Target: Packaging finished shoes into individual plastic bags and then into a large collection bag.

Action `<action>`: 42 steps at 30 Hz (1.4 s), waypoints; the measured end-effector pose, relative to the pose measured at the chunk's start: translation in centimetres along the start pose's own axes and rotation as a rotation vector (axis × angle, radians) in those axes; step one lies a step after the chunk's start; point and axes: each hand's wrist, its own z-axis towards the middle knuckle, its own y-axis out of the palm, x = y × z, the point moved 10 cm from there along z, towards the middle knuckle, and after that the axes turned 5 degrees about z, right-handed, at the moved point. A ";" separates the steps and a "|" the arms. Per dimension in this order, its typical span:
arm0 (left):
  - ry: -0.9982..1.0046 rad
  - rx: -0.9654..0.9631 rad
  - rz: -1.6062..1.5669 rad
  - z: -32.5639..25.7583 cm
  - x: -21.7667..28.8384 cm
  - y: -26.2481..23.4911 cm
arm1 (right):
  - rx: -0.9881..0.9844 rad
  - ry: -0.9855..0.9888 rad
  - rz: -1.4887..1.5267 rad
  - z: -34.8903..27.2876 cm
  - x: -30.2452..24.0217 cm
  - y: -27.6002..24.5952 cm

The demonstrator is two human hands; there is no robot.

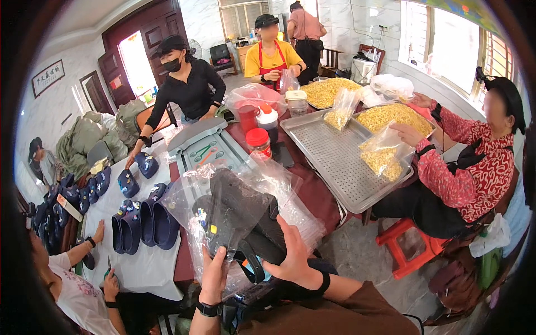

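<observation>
A pair of black clogs (237,198) sits tilted, partly inside a clear plastic bag (181,204) in front of me. My left hand (213,276) is closed on the near edge of the bag, beside the clog with a heel strap. Against the heel end of the right clog lies my right hand (294,258), its thumb and fingers around the clog. Part of its grip is hidden. Underneath is a stack of clear plastic bags (298,209) on the dark red tablecloth (187,257).
Dark blue clogs (131,231) stand on a white sheet (151,273) at left, where a co-worker holds scissors (108,267). Ahead are a grey plastic board (195,134) and a red-lidded jar (258,142). A perforated metal tray (335,151) and a red stool (410,245) are at right.
</observation>
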 end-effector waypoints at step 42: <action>0.510 -0.008 0.924 -2.3 1.7 -0.3 | -0.293 0.120 -0.059 5.8 11.8 6.8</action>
